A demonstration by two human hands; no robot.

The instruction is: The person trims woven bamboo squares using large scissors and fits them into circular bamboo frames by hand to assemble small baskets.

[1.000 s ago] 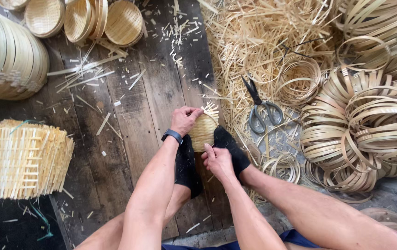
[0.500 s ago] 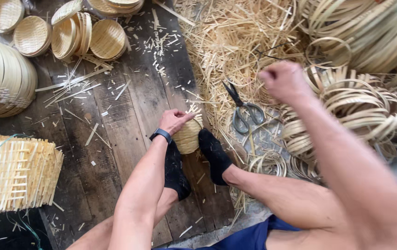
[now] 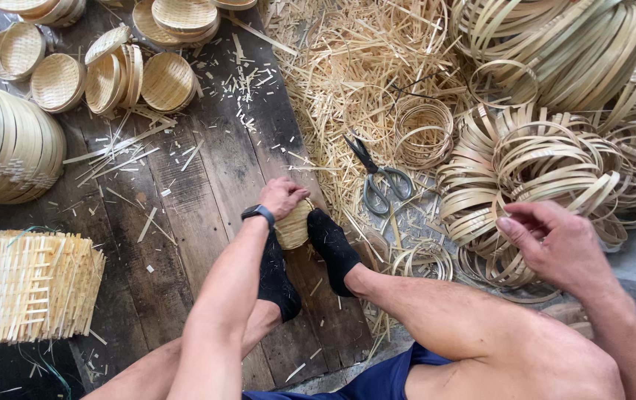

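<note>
Dark floor planks (image 3: 184, 192) strewn with bamboo offcuts carry the work: the left hand (image 3: 282, 196) grips a small woven basket (image 3: 293, 226) clamped between two black-socked feet (image 3: 333, 248). The right hand (image 3: 555, 244), fingers curled, apparently empty, hovers over the bamboo hoops (image 3: 525, 163); selecting one hoop for the rim seems the step in hand, calling for a clean pinch.

Basket-weaving workshop: plank floor (image 3: 207, 192), bamboo hoops (image 3: 533, 163), woven baskets (image 3: 166, 81), shavings (image 3: 333, 67), scissors (image 3: 377, 178).

No packages, labels, signs or screens were visible in the head view. The only candidate was the dark watch (image 3: 258, 213) on the left wrist, and its face was turned away from the camera, so no display could be confirmed.
</note>
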